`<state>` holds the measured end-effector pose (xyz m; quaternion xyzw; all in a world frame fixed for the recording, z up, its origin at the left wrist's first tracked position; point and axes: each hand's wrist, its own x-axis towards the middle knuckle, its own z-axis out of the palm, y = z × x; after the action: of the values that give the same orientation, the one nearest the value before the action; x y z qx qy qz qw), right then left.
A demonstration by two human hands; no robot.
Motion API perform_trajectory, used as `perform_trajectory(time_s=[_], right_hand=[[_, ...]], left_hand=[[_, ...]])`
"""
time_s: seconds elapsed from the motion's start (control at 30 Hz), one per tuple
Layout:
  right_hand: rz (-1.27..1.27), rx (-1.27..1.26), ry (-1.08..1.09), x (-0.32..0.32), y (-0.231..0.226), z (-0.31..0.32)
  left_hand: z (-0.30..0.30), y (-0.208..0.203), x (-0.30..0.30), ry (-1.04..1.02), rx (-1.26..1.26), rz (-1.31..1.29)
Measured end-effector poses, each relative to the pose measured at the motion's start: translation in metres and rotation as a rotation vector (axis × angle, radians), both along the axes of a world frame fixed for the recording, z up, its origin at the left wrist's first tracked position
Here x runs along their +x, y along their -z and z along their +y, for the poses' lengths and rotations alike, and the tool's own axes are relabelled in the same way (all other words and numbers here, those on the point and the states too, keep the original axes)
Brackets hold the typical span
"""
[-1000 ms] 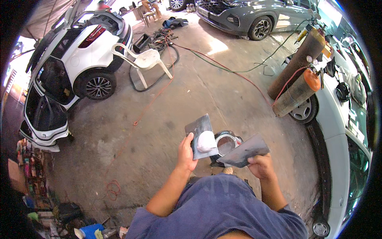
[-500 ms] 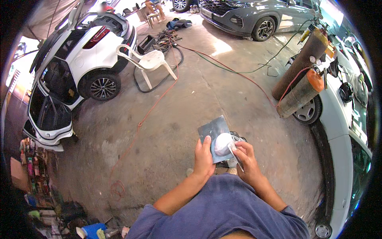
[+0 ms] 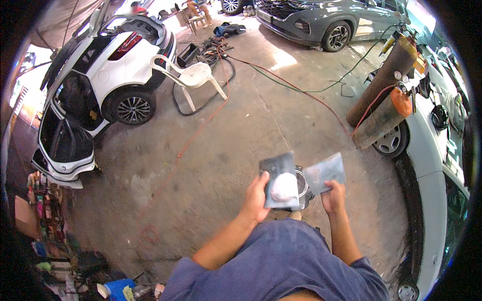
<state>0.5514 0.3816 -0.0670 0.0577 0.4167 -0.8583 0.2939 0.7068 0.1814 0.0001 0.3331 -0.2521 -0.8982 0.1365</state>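
Observation:
My left hand (image 3: 256,196) grips a flat dark grey plate (image 3: 275,164) by its left edge, thumb on top. A rounded mound of white paste (image 3: 284,187) sits on that plate. In my right hand (image 3: 333,197) is a second flat grey plate (image 3: 327,171), tilted, with a faint pale smear on it. The two plates are apart, side by side in front of my body. Below and between them shows part of a round container with a shiny rim (image 3: 303,184), mostly hidden by the left plate.
A white plastic chair (image 3: 195,75) stands ahead left, near a white car (image 3: 128,65) with opened doors. Red hose (image 3: 206,123) crosses the concrete floor. Two gas cylinders (image 3: 384,118) lean at the right by another white car (image 3: 434,200). A grey car (image 3: 306,25) is parked far ahead.
My right hand has moved right, away from the paste, and its plate now shows its broad face. The left plate has turned slightly and shifted a little right.

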Motion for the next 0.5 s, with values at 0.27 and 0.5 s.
perform_trajectory(time_s=[0.27,0.5], right_hand=[[-0.198,-0.376,-0.038,-0.008,-0.008,-0.039],[-0.268,-0.28,-0.206,0.005,-0.005,-0.032]], left_hand=[[0.041,0.013,-0.008,0.188,0.006,0.079],[0.06,0.039,-0.001,0.194,0.03,0.099]])
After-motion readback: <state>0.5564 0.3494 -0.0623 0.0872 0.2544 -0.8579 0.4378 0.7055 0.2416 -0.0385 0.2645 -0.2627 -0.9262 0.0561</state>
